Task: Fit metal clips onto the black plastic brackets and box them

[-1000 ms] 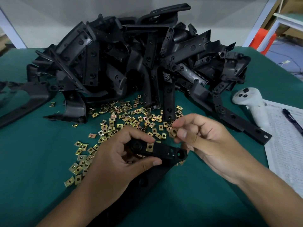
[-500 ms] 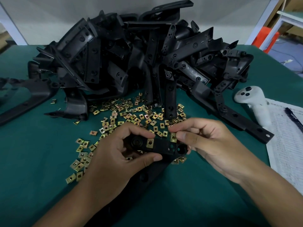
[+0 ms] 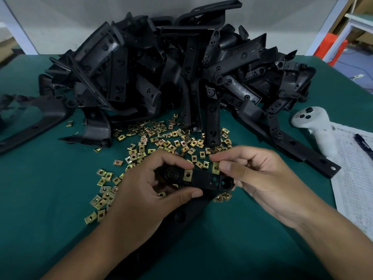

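My left hand (image 3: 153, 190) grips a black plastic bracket (image 3: 203, 179) low over the green table, thumb under it and fingers over its far edge. One brass-coloured metal clip (image 3: 187, 175) sits on the bracket's middle. My right hand (image 3: 260, 178) pinches a second clip (image 3: 216, 167) between thumb and forefinger at the bracket's upper right edge. The bracket's long lower part runs down under my left forearm. Several loose clips (image 3: 159, 138) lie scattered beyond and left of my hands. A big heap of black brackets (image 3: 171, 69) fills the back of the table.
A white handheld controller (image 3: 314, 126) lies right of the heap, beside a printed sheet (image 3: 359, 178) with a dark pen (image 3: 363, 144). A large black frame part (image 3: 36, 120) lies at the left edge. An orange object (image 3: 331, 47) stands off the table at the back right.
My right hand came down and left with its clip, from above the bracket's end to the bracket's upper right edge. My left hand kept its hold on the bracket.
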`<state>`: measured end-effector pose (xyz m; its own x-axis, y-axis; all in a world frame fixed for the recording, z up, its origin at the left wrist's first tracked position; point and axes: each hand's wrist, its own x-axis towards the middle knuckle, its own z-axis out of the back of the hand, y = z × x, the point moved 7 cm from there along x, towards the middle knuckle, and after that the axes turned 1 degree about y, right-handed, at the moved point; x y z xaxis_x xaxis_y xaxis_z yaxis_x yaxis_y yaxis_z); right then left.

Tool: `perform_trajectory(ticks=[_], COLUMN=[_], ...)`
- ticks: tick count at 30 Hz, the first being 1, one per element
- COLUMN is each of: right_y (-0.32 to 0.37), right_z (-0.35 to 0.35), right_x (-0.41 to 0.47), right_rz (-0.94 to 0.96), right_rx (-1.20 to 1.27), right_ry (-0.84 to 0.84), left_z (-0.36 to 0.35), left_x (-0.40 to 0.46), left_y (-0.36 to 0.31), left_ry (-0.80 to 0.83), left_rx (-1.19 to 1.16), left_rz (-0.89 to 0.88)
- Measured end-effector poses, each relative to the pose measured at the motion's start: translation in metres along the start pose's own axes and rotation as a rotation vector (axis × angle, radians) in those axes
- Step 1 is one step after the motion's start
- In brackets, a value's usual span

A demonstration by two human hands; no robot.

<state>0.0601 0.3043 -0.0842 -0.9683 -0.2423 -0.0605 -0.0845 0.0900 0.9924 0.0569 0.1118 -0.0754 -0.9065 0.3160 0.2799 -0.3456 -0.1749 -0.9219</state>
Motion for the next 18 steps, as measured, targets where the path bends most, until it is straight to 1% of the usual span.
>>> perform_trajectory(ticks=[10,15,18], right_y=[-0.0009,-0.0025,0.001], right_z=[-0.0006,-0.0002,-0.0001], right_x=[-0.0001,-0.001,-0.0011], right_rz=[-0.015,-0.033,-0.004], right_rx=[0.06,-0.01,-0.065], right_ry=[-0.002,0.005,0.0], left_z=[0.0016,0.0007,-0.0005], left_x=[-0.0002,-0.0005,-0.0013], left_y=[0.0036,-0.0014,-0.0001], left_ry=[-0.018,-0.012,-0.01], left_rx=[0.033,0.046,0.019], left_rz=[0.004,-0.016,0.007])
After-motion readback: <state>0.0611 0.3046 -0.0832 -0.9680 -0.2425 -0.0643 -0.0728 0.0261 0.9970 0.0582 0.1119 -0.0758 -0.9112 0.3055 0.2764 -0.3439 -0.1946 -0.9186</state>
